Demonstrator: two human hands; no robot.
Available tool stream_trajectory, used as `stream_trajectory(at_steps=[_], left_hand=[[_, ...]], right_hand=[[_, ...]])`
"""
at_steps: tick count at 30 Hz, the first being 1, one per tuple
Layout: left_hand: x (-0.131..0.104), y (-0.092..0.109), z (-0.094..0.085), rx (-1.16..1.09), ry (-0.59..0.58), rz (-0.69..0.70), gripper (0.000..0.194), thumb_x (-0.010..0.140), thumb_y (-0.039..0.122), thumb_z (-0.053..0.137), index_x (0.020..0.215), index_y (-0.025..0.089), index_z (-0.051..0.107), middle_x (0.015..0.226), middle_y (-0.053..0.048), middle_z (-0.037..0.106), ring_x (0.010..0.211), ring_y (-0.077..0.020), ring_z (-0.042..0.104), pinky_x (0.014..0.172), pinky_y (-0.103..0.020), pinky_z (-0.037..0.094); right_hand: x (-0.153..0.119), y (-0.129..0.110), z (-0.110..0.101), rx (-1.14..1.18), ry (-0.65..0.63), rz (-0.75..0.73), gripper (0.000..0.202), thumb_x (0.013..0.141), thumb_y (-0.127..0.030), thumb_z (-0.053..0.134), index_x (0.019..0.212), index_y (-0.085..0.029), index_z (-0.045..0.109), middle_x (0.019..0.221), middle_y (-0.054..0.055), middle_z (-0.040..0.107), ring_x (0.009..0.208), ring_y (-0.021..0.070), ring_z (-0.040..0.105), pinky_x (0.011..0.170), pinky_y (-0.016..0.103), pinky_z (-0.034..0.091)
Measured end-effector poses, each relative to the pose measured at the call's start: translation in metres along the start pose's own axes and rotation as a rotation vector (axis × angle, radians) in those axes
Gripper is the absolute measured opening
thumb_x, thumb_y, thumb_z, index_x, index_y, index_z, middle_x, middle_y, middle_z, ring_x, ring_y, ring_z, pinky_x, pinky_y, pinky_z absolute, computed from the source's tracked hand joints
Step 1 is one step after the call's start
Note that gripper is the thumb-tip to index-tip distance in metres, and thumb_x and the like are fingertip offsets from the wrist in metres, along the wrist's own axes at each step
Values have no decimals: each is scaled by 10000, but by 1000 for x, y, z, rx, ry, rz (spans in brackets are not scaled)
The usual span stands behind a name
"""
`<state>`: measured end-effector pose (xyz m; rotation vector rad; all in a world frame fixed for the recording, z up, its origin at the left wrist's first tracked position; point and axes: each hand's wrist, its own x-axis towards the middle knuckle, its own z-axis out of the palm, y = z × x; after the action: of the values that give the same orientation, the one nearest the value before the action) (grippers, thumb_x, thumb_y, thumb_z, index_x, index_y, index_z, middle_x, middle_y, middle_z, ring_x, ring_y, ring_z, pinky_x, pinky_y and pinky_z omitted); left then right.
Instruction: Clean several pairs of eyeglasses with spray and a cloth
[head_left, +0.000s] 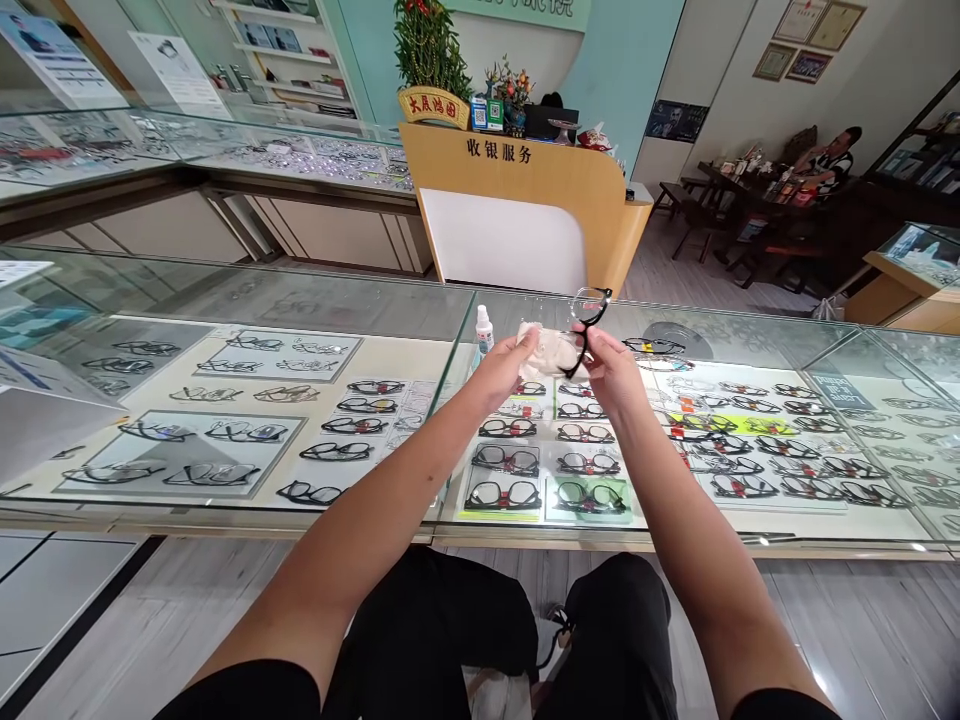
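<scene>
Above the glass display case, my right hand [609, 362] is closed on a pair of black-framed eyeglasses [592, 308], held tilted with one round lens sticking up past the fingers. My left hand [511, 366] pinches a pale, crumpled cloth [556, 350], which reaches across to the glasses and lies against their lower part. Part of the frame is hidden by the cloth and the right fingers. Just behind my left hand, a white spray bottle [484, 330] stands upright on the glass top.
Rows of eyeglasses [504, 494] lie inside the glass case [375, 290] beneath my hands. Another pair of glasses [654, 346] is near my right hand. Beyond stands a wooden counter [517, 165] with plants. A person [829, 155] sits at a dark table at the back right.
</scene>
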<state>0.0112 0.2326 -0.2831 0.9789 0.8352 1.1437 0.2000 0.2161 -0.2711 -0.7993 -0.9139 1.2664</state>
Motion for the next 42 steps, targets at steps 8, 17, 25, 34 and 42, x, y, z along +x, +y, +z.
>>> stream_trajectory(at_steps=[8,17,25,34,42], left_hand=[[-3,13,-1,-145,-52,50,434,901,534,888,1119,178,771,1048,-80,830,1097,-237,791,1052,-419,620],[-1,13,-4,-126,-35,60,489,880,567,896,1139,172,769,1055,-82,827,1130,-239,785,984,-356,617],[1,17,-7,-81,-62,166,604,799,656,923,1105,159,767,1059,-81,826,1099,-230,770,957,-329,571],[2,18,-11,-66,-51,208,577,817,662,913,1075,166,775,954,-55,802,957,-202,760,853,-303,551],[-1,17,-10,-11,-100,234,538,837,682,889,991,186,751,771,-35,709,844,-223,729,794,-342,551]], right_hand=[[2,-7,-5,-22,40,-34,459,682,-604,946,958,-254,834,1174,84,829,1016,234,703,797,345,518],[-1,-11,-7,-176,-55,-163,354,807,-628,887,943,-301,880,1124,50,743,1029,233,614,935,389,503],[-10,-22,-1,-420,-150,-292,360,896,-668,816,939,-322,906,1010,51,597,1043,257,580,1047,439,476],[-8,-22,-5,-487,-169,-355,394,944,-684,764,993,-322,911,1015,52,605,1033,253,593,1033,441,482],[-14,-19,0,-767,-236,-473,472,1020,-710,646,993,-317,906,1010,70,657,1069,279,608,1070,498,453]])
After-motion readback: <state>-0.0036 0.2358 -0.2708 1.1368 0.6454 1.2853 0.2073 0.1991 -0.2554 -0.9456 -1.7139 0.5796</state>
